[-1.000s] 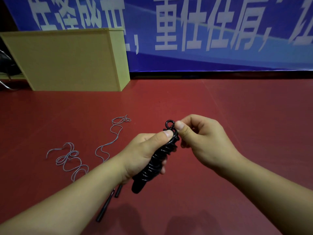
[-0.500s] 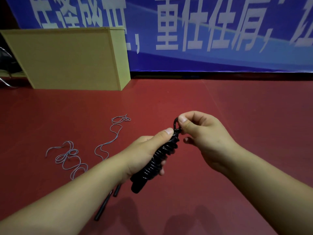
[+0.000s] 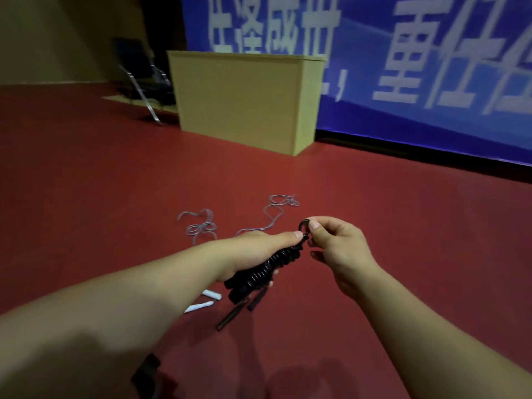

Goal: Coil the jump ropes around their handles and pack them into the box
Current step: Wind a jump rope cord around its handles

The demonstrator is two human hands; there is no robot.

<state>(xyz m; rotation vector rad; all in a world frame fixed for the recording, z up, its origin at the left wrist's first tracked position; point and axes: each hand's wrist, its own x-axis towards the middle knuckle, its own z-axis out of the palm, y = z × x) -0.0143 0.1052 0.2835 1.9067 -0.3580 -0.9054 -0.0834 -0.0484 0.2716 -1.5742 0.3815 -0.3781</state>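
The left hand (image 3: 253, 251) is gripping a black jump rope (image 3: 266, 269) already coiled around its handles, thumb lying along the top of the bundle; the right hand (image 3: 336, 249) is pinching the small end loop (image 3: 304, 227) at the bundle's upper tip — apparently the tuck that is finishing this coil. Beyond the grip a grey rope (image 3: 270, 217) is lying loose on the red floor (image 3: 403, 226), with white handles (image 3: 205, 300) and dark handles (image 3: 236, 312) just below. The next move calls for securing the loop, then carrying the bundle to the tan box (image 3: 244, 102) well beyond.

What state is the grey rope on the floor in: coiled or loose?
Loose: the grey rope sprawls in uneven loops across the red floor, not wound around handles.
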